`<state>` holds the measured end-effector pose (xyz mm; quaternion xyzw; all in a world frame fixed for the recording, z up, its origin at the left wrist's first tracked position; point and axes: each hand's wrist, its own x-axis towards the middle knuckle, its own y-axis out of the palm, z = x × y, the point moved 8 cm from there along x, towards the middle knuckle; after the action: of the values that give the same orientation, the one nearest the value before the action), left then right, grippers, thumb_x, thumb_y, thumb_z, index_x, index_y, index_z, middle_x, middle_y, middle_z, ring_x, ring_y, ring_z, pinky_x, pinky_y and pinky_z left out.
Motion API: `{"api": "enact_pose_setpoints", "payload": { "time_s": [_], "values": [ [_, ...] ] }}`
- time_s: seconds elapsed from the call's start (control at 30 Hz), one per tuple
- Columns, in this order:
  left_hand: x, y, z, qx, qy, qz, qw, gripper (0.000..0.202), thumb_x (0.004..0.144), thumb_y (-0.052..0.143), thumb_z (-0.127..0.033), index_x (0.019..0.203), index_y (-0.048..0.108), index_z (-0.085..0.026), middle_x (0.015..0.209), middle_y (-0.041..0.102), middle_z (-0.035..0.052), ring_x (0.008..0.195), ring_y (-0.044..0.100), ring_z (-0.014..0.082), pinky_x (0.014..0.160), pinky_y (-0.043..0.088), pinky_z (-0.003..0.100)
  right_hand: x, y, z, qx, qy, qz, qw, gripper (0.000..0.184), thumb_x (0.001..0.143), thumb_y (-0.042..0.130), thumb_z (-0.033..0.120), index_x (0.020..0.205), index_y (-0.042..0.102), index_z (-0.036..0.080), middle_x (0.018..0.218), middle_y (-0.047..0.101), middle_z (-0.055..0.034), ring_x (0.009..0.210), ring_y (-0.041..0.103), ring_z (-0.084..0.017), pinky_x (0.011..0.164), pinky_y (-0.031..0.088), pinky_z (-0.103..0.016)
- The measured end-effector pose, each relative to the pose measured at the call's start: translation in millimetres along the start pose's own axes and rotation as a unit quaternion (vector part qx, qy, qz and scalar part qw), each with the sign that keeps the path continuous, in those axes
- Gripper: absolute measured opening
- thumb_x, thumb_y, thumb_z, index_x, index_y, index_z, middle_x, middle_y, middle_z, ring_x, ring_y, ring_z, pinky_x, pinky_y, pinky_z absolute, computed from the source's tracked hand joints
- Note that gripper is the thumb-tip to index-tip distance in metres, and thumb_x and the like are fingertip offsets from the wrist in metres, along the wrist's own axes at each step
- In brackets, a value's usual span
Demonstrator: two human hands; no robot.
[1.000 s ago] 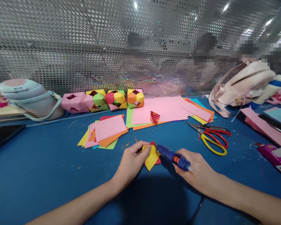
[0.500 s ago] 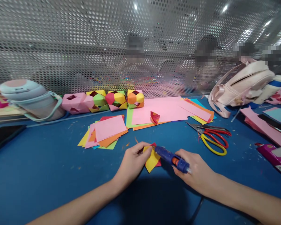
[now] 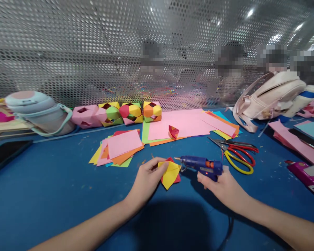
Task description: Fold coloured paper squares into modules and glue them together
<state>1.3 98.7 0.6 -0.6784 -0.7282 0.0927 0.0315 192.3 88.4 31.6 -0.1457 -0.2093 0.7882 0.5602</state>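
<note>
Paper fold (image 3: 170, 173) in left grip (image 3: 147, 177), glue gun (image 3: 202, 164) beside.

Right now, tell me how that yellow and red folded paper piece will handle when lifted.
The folded paper piece looks thin, so probably light and easily crushed. The left hand holds one edge; its layered flaps may spread once released.

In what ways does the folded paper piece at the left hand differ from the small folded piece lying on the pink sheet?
The folded piece at the left hand is mostly yellow with red behind; the small piece looks mostly red. The first is held by that hand on the blue table; the second lies untouched on the pink sheet. The first looks larger. Both are folded coloured paper.
</note>
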Motion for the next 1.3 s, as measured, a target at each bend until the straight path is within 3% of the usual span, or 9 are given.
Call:
{"api": "enact_pose_setpoints", "payload": {
  "time_s": [0.23,0.37,0.47,0.63,0.8,0.9,1.0,1.17,1.3],
  "values": [
    [6,-9.5,15,-0.075,-0.004,-0.032,0.997,0.025,0.072,0.063,-0.039,0.08,0.066,-0.015,0.072,0.064,0.0015,0.065,0.057,0.0152,0.057,0.043,0.024,5,-17,-1,0.047,0.012,-0.013,0.999,0.032,0.085,0.047,0.041,0.085,0.062,0.013,0.06,0.059,-0.0014,0.059,0.057,-0.014,0.058,0.047,-0.025],
    [6,-13.8,21,-0.129,-0.013,-0.054,0.99,0.027,0.07,0.067,-0.038,0.085,0.065,-0.016,0.073,0.065,0.0008,0.067,0.059,0.0156,0.059,0.044,0.024,12,-39,-4,-0.07,-0.039,-0.102,0.992,0.028,0.084,0.049,0.038,0.093,0.061,0.015,0.081,0.066,-0.0048,0.071,0.061,-0.017,0.064,0.049,-0.028],
    [4,-13.5,20,-0.142,-0.013,-0.058,0.988,0.028,0.068,0.069,-0.038,0.085,0.066,-0.016,0.074,0.066,0.0008,0.069,0.06,0.0166,0.06,0.046,0.024,20,-44,-14,-0.235,-0.025,-0.142,0.961,0.025,0.083,0.049,0.037,0.086,0.062,0.015,0.079,0.066,-0.0063,0.074,0.061,-0.02,0.065,0.046,-0.03],
    [-3,-11.5,16,-0.133,-0.016,-0.055,0.989,0.028,0.068,0.069,-0.041,0.084,0.065,-0.018,0.074,0.066,-0.0002,0.069,0.061,0.017,0.061,0.046,0.025,31,-36,-22,-0.426,-0.009,-0.087,0.901,0.036,0.086,0.043,0.045,0.087,0.061,0.014,0.087,0.066,-0.0116,0.083,0.062,-0.025,0.069,0.044,-0.032],
    [-6,-7.6,14,-0.139,-0.025,-0.046,0.989,0.027,0.069,0.068,-0.04,0.083,0.065,-0.016,0.072,0.065,0.0005,0.067,0.06,0.0159,0.059,0.045,0.025,14,-51,-12,-0.473,0.025,0.007,0.881,0.048,0.082,0.043,0.06,0.066,0.058,0.017,0.067,0.064,-0.0098,0.061,0.059,-0.023,0.053,0.036,-0.029],
    [-7,-3.1,14,-0.143,-0.025,-0.03,0.989,0.025,0.069,0.068,-0.038,0.08,0.065,-0.016,0.072,0.064,0.0002,0.066,0.058,0.014,0.057,0.043,0.023,-6,-49,14,-0.407,0.001,0.064,0.911,0.036,0.084,0.05,0.044,0.059,0.053,0.018,0.058,0.058,-0.0022,0.052,0.051,-0.014,0.049,0.03,-0.025],
    [-9,1.6,12,-0.131,-0.023,-0.012,0.991,0.023,0.071,0.067,-0.038,0.081,0.066,-0.017,0.072,0.063,-0.0012,0.065,0.056,0.0116,0.057,0.042,0.021,-17,-18,39,-0.23,-0.036,0.151,0.961,0.02,0.086,0.049,0.032,0.071,0.054,0.019,0.063,0.056,0.0025,0.056,0.049,-0.009,0.051,0.035,-0.02],
    [-18,5.1,2,-0.086,-0.008,0.002,0.996,0.021,0.07,0.066,-0.037,0.076,0.067,-0.017,0.068,0.063,-0.002,0.06,0.053,0.0106,0.054,0.041,0.019,11,15,44,-0.081,-0.054,0.048,0.994,0.012,0.078,0.057,0.024,0.087,0.052,0.017,0.08,0.056,0.0002,0.068,0.05,-0.009,0.061,0.041,-0.021],
    [-21,7.4,-3,-0.07,0.007,0.015,0.997,0.019,0.07,0.065,-0.035,0.074,0.068,-0.017,0.067,0.064,-0.0017,0.061,0.054,0.0114,0.055,0.042,0.019,31,39,29,0.03,-0.035,0.063,0.997,0.012,0.078,0.057,0.025,0.083,0.051,0.017,0.073,0.053,0.0016,0.065,0.048,-0.009,0.057,0.041,-0.021]
  ]
}}
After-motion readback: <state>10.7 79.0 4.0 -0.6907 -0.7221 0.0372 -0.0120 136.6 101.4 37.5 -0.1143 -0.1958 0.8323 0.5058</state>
